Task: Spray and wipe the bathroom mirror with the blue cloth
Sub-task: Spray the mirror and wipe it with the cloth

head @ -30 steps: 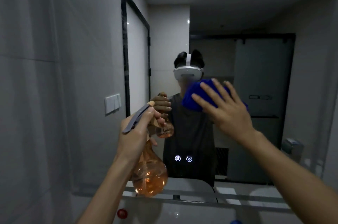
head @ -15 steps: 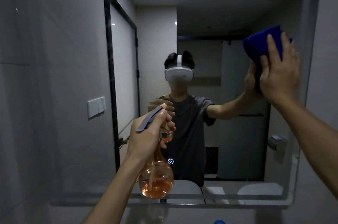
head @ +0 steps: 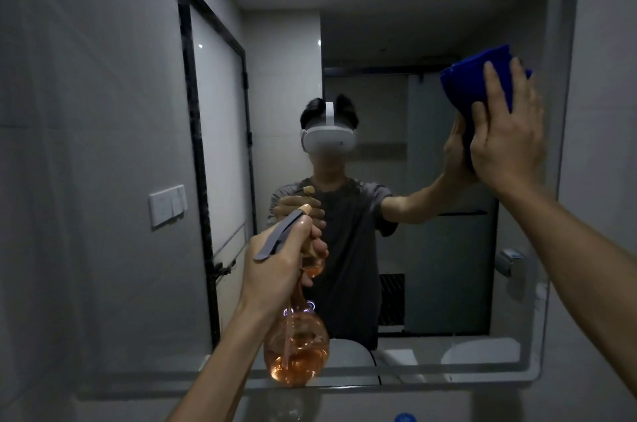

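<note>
Pressing the blue cloth point(head: 482, 76) flat-fingered with the right hand point(head: 506, 142) near the mirror point(head: 431, 249) edge, streaks could be left while the spray bottle point(head: 296, 352) is gripped by the left hand point(head: 279, 263).

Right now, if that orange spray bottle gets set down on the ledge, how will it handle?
The spray bottle looks about a third full, so probably bottom-heavy and fairly stable upright. Its round bulb would likely roll if it tipped. The left hand grips only the narrow neck, which could be slippery when wet.
</note>
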Tool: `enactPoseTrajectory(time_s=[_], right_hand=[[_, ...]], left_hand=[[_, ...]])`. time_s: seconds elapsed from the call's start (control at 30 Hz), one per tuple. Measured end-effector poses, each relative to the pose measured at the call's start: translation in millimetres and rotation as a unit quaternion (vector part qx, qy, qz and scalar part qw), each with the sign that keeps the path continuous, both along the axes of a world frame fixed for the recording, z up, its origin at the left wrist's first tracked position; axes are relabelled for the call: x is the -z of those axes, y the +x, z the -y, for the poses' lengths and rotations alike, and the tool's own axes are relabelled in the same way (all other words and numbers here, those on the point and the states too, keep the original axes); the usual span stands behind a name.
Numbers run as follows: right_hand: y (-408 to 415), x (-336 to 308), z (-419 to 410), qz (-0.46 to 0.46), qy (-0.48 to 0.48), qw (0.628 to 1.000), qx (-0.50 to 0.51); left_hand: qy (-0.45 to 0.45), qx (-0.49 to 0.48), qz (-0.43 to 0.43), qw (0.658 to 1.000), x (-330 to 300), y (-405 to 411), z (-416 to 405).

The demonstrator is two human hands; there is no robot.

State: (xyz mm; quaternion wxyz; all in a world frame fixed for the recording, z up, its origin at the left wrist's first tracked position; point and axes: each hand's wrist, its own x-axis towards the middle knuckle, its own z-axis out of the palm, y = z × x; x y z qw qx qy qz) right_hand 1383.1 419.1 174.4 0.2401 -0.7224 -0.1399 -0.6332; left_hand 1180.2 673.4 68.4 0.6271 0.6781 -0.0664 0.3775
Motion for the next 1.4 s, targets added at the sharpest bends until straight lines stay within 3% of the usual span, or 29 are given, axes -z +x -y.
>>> enactPoseTrajectory(time_s=[0.17,0.27,0.43,0.57,0.67,0.77,0.97,1.13,1.2,1.4], right_hand=[[-11,1,-33,-0.023,0.080,0.996,0.010],[-24,7,-68,0.003,0.050,0.999,0.009],[-47,64,-135,0.067,-0.163,0.984,-0.028],[-55,145,-153,0.109,-0.396,0.909,-0.074],[-49,165,-139,0.114,-0.463,0.877,-0.056],[-43,144,-123,0.133,-0.436,0.889,-0.047],[-36,23,-105,0.080,-0.187,0.979,0.000],[-46,-33,-128,0.033,-0.038,0.998,-0.030],[-51,-21,-149,0.043,-0.053,0.998,-0.017],[-64,94,-174,0.100,-0.322,0.939,-0.072]], left_hand=[[0.002,-0.028,0.017,0.999,-5,-5,-11],[-0.002,-0.027,0.021,0.999,-8,-11,-19],[-0.018,-0.006,0.039,0.999,-12,-24,-29],[-0.030,0.013,0.036,0.999,-11,-31,-36],[-0.026,0.013,0.031,0.999,-11,-33,-37],[-0.030,0.010,0.028,0.999,-10,-35,-39],[-0.034,-0.011,0.034,0.999,-15,-36,-45],[-0.036,-0.019,0.037,0.999,-21,-37,-53],[-0.038,-0.027,0.041,0.998,-22,-38,-57],[-0.059,-0.019,0.042,0.997,-19,-38,-59]])
